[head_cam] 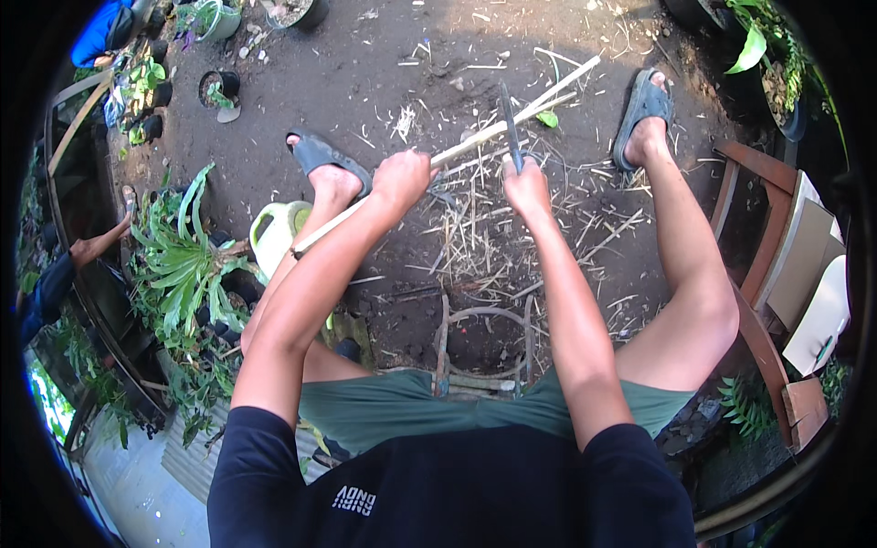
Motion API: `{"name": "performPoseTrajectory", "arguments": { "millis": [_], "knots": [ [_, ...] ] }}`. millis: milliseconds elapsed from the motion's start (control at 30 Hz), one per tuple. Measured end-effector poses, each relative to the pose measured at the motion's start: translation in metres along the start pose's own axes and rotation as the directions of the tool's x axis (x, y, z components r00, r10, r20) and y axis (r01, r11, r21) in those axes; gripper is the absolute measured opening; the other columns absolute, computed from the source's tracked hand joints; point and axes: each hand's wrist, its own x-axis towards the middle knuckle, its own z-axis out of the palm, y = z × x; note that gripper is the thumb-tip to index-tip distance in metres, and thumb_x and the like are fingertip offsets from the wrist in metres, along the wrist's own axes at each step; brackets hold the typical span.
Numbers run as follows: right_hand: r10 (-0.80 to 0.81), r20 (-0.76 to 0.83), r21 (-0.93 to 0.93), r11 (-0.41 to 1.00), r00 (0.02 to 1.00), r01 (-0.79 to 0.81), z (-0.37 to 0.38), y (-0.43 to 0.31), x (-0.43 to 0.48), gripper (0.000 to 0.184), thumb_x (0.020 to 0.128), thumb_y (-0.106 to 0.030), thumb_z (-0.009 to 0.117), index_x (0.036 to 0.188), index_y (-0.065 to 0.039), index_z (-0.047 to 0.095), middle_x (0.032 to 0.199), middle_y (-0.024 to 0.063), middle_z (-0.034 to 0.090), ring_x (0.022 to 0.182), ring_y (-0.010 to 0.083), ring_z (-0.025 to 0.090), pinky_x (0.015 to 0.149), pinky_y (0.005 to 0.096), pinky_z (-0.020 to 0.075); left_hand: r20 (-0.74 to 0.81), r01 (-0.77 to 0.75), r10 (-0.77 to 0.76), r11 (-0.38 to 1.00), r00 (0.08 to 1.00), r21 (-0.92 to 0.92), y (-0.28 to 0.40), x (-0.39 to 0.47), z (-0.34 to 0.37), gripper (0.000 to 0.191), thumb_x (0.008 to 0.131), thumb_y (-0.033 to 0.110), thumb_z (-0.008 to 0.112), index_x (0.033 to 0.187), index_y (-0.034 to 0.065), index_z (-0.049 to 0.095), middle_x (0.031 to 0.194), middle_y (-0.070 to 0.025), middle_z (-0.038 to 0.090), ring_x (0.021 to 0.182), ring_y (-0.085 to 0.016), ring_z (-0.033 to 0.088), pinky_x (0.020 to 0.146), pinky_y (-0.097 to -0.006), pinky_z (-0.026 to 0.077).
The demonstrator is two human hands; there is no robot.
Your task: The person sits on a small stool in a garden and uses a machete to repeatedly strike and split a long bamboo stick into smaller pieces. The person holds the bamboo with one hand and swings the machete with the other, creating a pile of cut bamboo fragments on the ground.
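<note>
My left hand grips a long pale stick, seemingly split bamboo or wood. The stick slants from beside my left forearm up to the far right, and its far end looks split into strips. In my right hand is a knife, held by the handle with its dark blade pointing away from me. The blade crosses the stick in view; whether it touches cannot be told. Pale shavings and slivers lie scattered on the soil below both hands.
A light-green watering can stands by my left leg, near a leafy plant. Between my thighs is a metal frame. Brown wooden boards stand at right. Other people's limbs show at far left, beside potted plants.
</note>
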Motion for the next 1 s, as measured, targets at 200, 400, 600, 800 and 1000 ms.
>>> {"name": "performPoseTrajectory", "arguments": {
  "millis": [200,400,600,800,1000],
  "knots": [
    [-0.153,-0.657,0.471,0.682,0.738,0.56,-0.052,-0.053,0.002,0.027,0.109,-0.027,0.054,0.11,0.0,0.051,0.062,0.008,0.057,0.054,0.0189,0.056,0.053,0.0417,0.0469,0.062,-0.034,0.034,0.999,0.997,0.003,-0.007,0.008,-0.009,0.045,0.098,0.042,0.067,0.085,-0.0017,0.073,0.077,-0.024,0.072,0.076,-0.043,0.074,0.068,-0.0514,0.061],
    [0.164,-0.054,-0.074,0.983,0.985,-0.168,0.038,0.025,-0.031,0.034,0.107,-0.029,0.05,0.116,0.004,0.05,0.095,0.0386,0.068,0.095,0.057,0.067,0.083,0.0585,0.0544,0.142,-0.047,0.037,0.997,0.989,0.065,0.013,0.009,-0.022,0.033,0.097,0.031,0.066,0.091,0.0004,0.077,0.084,-0.022,0.075,0.083,-0.04,0.076,0.076,-0.0489,0.063],
    [0.033,-0.095,0.372,0.928,0.995,0.005,0.038,0.03,-0.024,0.034,0.104,-0.034,0.059,0.104,0.0,0.057,0.076,0.0208,0.068,0.069,0.0413,0.069,0.067,0.048,0.0527,0.048,-0.05,0.049,0.999,0.998,0.01,0.009,0.003,-0.012,0.04,0.096,0.037,0.07,0.085,-0.001,0.074,0.077,-0.0234,0.072,0.076,-0.042,0.074,0.07,-0.0503,0.061],
    [-0.13,-0.631,0.356,0.827,0.765,0.434,-0.04,-0.044,-0.013,0.025,0.106,-0.024,0.06,0.106,0.001,0.055,0.065,0.009,0.061,0.056,0.0243,0.062,0.055,0.039,0.0466,0.078,-0.068,0.066,0.997,0.995,0.031,0.003,0.004,-0.009,0.04,0.096,0.037,0.07,0.087,-0.0015,0.074,0.077,-0.0233,0.072,0.076,-0.042,0.074,0.069,-0.05,0.061],
    [0.292,0.087,-0.103,0.954,0.952,-0.283,0.012,0.006,-0.033,0.039,0.106,-0.027,0.053,0.12,0.009,0.054,0.1,0.033,0.073,0.09,0.0484,0.074,0.086,0.0554,0.0596,0.088,-0.054,0.045,0.993,0.995,0.107,0.007,0.008,-0.004,0.027,0.097,0.021,0.059,0.087,-0.0004,0.071,0.078,-0.0238,0.073,0.076,-0.042,0.075,0.069,-0.0508,0.062]
  ]
}}
